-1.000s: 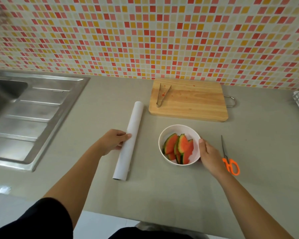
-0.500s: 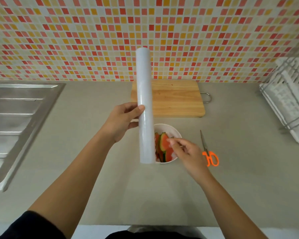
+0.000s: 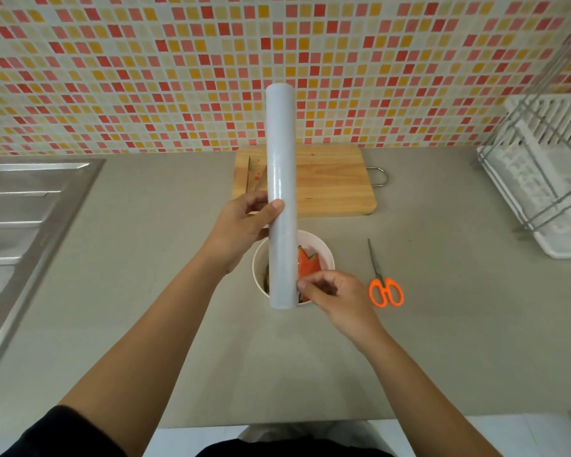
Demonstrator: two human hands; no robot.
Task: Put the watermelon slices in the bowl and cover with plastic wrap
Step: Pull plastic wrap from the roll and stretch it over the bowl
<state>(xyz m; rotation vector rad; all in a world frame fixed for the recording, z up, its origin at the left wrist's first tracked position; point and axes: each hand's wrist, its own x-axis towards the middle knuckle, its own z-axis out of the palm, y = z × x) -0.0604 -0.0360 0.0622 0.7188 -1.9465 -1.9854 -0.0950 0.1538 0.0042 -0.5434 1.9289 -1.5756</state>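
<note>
My left hand (image 3: pixel 241 225) grips the white roll of plastic wrap (image 3: pixel 281 166) around its middle and holds it upright in the air, over the white bowl (image 3: pixel 320 249). Red watermelon slices (image 3: pixel 309 263) with green rind lie in the bowl, partly hidden behind the roll. My right hand (image 3: pixel 337 295) is at the lower end of the roll, with thumb and fingertips pinched against its right edge. Whether a film edge is between those fingers cannot be seen.
Orange-handled scissors (image 3: pixel 384 288) lie right of the bowl. A wooden cutting board (image 3: pixel 333 183) with metal tongs (image 3: pixel 254 176) sits behind it. A steel sink (image 3: pixel 20 219) is at the left and a white dish rack (image 3: pixel 548 173) at the right.
The roll went from lying on the counter to being held upright by my left hand. My right hand left the bowl's rim and came to the roll's lower edge.
</note>
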